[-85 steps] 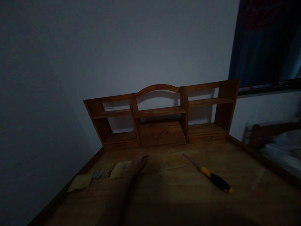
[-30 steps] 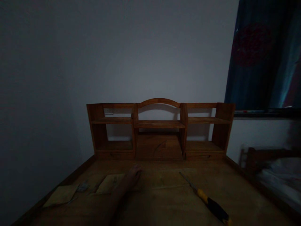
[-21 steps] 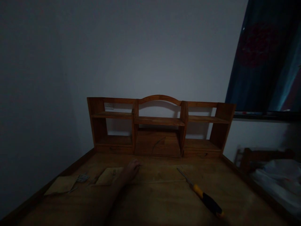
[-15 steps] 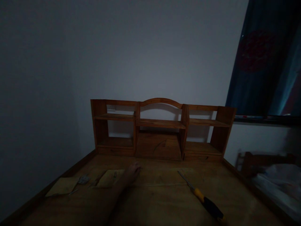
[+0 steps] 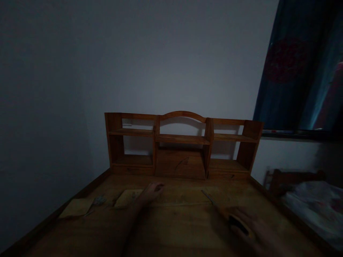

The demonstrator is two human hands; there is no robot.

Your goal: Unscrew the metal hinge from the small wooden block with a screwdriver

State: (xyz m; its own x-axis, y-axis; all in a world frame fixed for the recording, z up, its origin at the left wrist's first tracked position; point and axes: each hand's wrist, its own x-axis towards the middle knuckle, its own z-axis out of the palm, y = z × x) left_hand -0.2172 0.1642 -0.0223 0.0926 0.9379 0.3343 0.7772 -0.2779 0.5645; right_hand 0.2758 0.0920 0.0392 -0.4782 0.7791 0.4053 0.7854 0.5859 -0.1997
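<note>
My left hand rests on the desk at the left end of a thin, flat wooden strip. Its fingers are curled, and whatever they may pinch is too dark to make out. My right hand, smeared by motion, is closed around the yellow and black handle of a screwdriver. The metal shaft points away to the upper left, its tip near the strip's right part. Beside my left wrist lies a pale square piece with small dark marks on it, partly hidden by the arm.
A second pale square lies at the left, next to a small heap of greyish bits and a thin stick-like piece. A wooden shelf unit stands along the desk's back. Raised edges border the desk on both sides.
My right hand has come in from the lower right and closed on the screwdriver handle. My left hand has stayed nearly in place. The view has shifted slightly.
</note>
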